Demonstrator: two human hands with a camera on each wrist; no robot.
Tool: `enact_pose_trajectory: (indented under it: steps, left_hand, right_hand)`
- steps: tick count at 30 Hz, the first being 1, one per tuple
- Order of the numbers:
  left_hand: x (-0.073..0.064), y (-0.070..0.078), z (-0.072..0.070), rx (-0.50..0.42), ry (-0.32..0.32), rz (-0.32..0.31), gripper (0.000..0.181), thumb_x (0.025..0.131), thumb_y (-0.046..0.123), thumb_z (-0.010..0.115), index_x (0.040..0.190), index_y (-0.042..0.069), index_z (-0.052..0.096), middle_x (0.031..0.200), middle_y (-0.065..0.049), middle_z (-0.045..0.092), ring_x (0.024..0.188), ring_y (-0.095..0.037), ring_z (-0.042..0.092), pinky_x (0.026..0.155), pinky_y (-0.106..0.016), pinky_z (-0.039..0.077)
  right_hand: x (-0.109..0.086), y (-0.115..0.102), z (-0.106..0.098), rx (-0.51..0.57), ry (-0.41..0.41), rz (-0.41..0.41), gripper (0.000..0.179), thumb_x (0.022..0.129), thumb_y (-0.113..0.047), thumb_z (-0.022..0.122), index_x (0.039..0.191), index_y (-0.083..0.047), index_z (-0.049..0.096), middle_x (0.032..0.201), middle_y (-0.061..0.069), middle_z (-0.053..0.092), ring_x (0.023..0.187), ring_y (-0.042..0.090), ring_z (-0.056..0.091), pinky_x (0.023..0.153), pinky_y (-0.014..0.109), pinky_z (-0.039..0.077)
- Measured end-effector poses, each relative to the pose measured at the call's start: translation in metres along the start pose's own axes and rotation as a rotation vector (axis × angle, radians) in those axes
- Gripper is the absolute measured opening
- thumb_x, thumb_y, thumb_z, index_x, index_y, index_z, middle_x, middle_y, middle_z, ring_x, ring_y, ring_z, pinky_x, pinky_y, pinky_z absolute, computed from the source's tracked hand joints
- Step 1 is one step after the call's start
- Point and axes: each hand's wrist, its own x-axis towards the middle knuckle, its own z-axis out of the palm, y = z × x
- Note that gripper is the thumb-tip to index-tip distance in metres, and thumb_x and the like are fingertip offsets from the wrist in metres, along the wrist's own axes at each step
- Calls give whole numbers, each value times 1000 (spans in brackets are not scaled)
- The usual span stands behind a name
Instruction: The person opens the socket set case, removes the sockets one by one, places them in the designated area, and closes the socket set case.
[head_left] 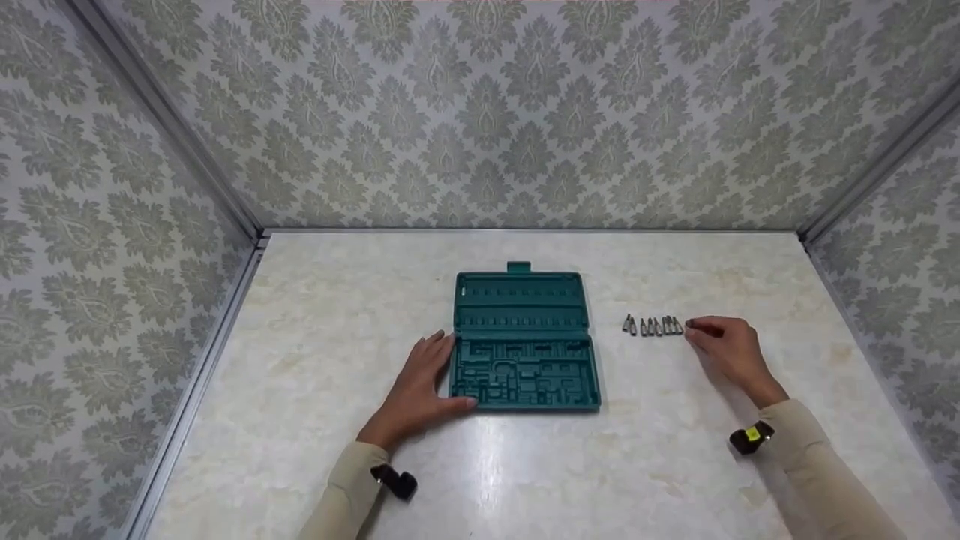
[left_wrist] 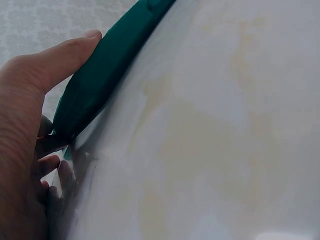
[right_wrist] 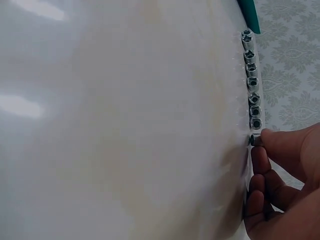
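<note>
A green plastic socket case (head_left: 517, 334) lies open with its lid folded back and moulded slots showing in both halves. My left hand (head_left: 416, 390) holds its near left corner, thumb on the front edge and fingers along the left side. In the left wrist view, the thumb (left_wrist: 75, 55) presses on the case's edge. To the right of the case, several small metal sockets (head_left: 650, 327) lie in a row. At the row's right end, my right hand (head_left: 727, 349) pinches one socket (right_wrist: 257, 140) between thumb and index finger, close over the table.
The pale marbled table (head_left: 330, 315) bears the case and the sockets. Patterned wall panels (head_left: 487, 120) in metal framing stand behind it and on both sides. A small black camera is strapped to each wrist.
</note>
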Motion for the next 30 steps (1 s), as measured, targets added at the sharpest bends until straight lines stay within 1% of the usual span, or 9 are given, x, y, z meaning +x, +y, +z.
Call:
enact_pose_trajectory:
  steps: [3, 5, 8, 12, 20, 25, 29, 30]
  left_hand:
    - [0, -1, 0, -3, 2, -4, 125, 81, 79, 80, 178, 22, 24, 183, -6, 22, 170, -36, 10, 135, -61, 15]
    - [0, -1, 0, -10, 2, -10, 125, 81, 79, 81, 178, 24, 24, 183, -5, 22, 170, -35, 10, 135, -61, 15]
    - [-1, 0, 0, -20, -3, -21, 124, 81, 79, 81, 178, 27, 24, 184, -3, 21, 171, -34, 9, 135, -61, 14]
    - [-1, 1, 0, -21, -9, -30, 124, 81, 79, 81, 178, 28, 23, 184, -1, 20, 171, -33, 8, 135, -61, 14]
    - [0, 2, -1, -3, -9, -28, 124, 82, 79, 80, 178, 26, 22, 184, -2, 19, 171, -33, 7, 135, -61, 14]
    - [0, 2, -1, -12, -3, -10, 124, 82, 77, 81, 178, 23, 24, 184, -4, 20, 171, -35, 8, 135, -61, 14]
    - [0, 2, -1, -17, -5, -3, 124, 83, 76, 81, 177, 20, 25, 184, -6, 21, 170, -37, 9, 135, -62, 15]
    - [-1, 1, -1, -16, -6, -9, 124, 82, 77, 81, 177, 21, 24, 184, -5, 20, 170, -36, 8, 135, -61, 15]
  right_hand:
    - [2, -1, -1, -5, 7, -5, 34, 107, -16, 74, 132, 6, 76, 125, 25, 77, 103, 16, 67, 77, 12, 52]
    - [3, -1, -1, -2, 17, 2, 33, 107, -17, 75, 130, 5, 77, 123, 24, 78, 100, 15, 67, 77, 13, 52]
    - [4, -2, 0, -1, 36, 19, 30, 106, -19, 76, 126, 4, 79, 117, 22, 79, 96, 16, 67, 74, 15, 52]
    - [5, -4, 2, 1, 50, 40, 28, 106, -19, 77, 122, 3, 81, 114, 21, 79, 93, 16, 68, 72, 17, 53]
    - [7, -6, 6, -7, 71, 54, 26, 107, -18, 75, 120, 4, 82, 114, 22, 80, 91, 16, 68, 72, 18, 52]
    - [6, -10, 4, 6, 76, 58, 33, 109, -24, 72, 124, 5, 80, 117, 23, 79, 94, 13, 68, 73, 17, 51]
    - [6, -19, 5, 3, 96, 42, 38, 112, -29, 69, 124, 5, 80, 115, 22, 79, 93, 15, 68, 74, 18, 51]
    - [6, -23, 7, 1, 99, 34, 38, 112, -30, 68, 124, 4, 80, 114, 22, 79, 93, 16, 67, 74, 19, 50]
